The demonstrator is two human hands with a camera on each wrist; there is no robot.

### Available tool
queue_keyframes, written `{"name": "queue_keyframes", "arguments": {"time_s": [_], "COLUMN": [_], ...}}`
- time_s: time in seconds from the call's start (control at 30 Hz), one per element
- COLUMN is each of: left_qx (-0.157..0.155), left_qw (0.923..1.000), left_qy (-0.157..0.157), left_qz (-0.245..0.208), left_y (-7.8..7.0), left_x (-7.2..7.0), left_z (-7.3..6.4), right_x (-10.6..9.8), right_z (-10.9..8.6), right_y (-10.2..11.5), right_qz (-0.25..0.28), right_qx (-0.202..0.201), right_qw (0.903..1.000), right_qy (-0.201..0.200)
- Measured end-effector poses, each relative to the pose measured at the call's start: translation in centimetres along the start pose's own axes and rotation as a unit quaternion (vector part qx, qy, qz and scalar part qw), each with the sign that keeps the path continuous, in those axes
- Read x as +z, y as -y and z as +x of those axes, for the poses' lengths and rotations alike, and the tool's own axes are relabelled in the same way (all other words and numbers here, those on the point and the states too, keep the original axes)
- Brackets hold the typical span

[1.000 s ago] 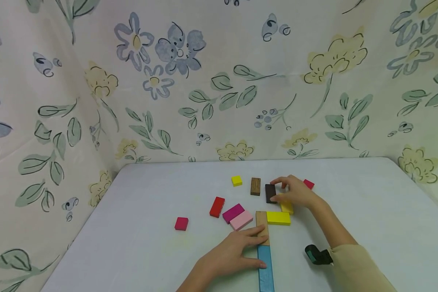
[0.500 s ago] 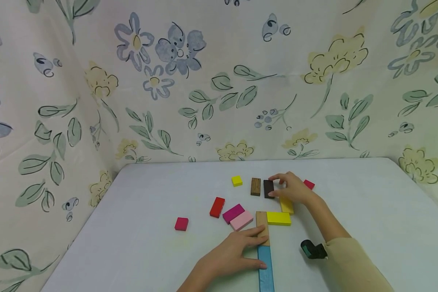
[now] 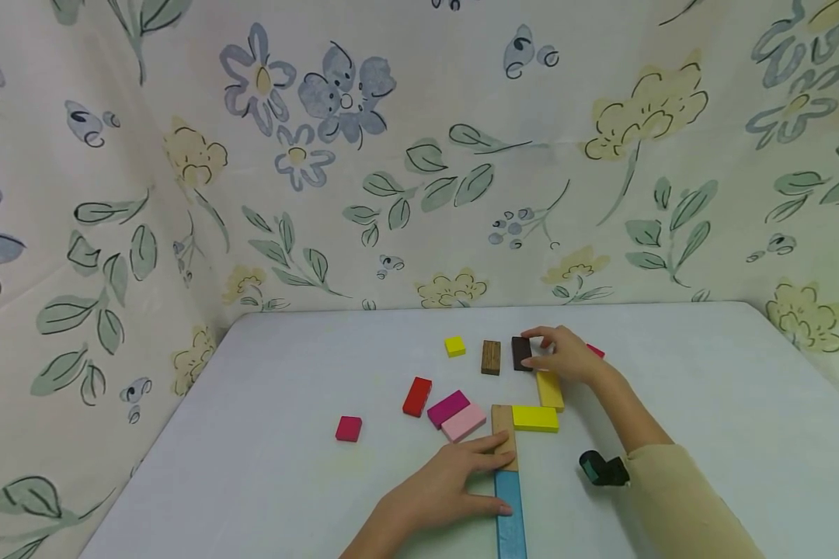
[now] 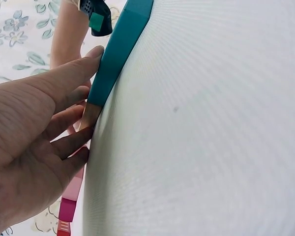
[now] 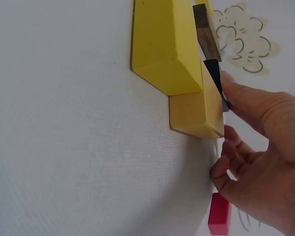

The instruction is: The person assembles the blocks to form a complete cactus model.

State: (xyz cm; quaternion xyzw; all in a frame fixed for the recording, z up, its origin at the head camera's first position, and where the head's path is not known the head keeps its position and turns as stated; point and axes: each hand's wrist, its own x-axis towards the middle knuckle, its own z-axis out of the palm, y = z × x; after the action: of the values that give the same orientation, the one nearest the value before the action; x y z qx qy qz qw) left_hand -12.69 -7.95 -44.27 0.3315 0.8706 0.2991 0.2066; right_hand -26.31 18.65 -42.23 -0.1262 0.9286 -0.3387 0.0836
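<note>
My right hand pinches a dark brown, nearly black wooden block between thumb and index finger, over the far part of the table. Just this side of it lies a golden-yellow block, its near end against a bright yellow block. That yellow block meets the side of a tan block. In line with the tan block runs a long blue block. My left hand rests along this line, its extended fingers on the tan block and its thumb on the blue one.
A brown wood-grain block and a small yellow block lie at the back. Left of the line are pink, magenta, red and crimson blocks. Another red block is partly behind my right hand.
My right hand has slid the dark block toward the table's far edge, first slightly left, then slightly right, past the golden-yellow block's end. My left hand stays in place.
</note>
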Motion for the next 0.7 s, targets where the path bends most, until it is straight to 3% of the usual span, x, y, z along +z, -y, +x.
{"name": "queue_keyframes", "arguments": {"time_s": [0.17, 0.37, 0.7], "left_qx": [-0.016, -0.006, -0.017], "left_qw": [0.9998, 1.0, 0.9997], "left_qy": [0.001, 0.002, 0.0], "left_qz": [-0.008, -0.008, -0.016], "left_y": [-1.0, -0.7, -1.2], "left_x": [-0.4, -0.3, -0.5], "left_z": [-0.3, -0.3, -0.3], "right_x": [0.2, 0.2, -0.2], "right_z": [0.3, 0.2, -0.6], "right_y": [-0.2, -0.5, -1.2], "right_qz": [0.019, 0.037, 0.06], "right_qx": [0.018, 0.044, 0.051], "right_qw": [0.9996, 0.9982, 0.9967], "right_qy": [-0.007, -0.015, -0.016]}}
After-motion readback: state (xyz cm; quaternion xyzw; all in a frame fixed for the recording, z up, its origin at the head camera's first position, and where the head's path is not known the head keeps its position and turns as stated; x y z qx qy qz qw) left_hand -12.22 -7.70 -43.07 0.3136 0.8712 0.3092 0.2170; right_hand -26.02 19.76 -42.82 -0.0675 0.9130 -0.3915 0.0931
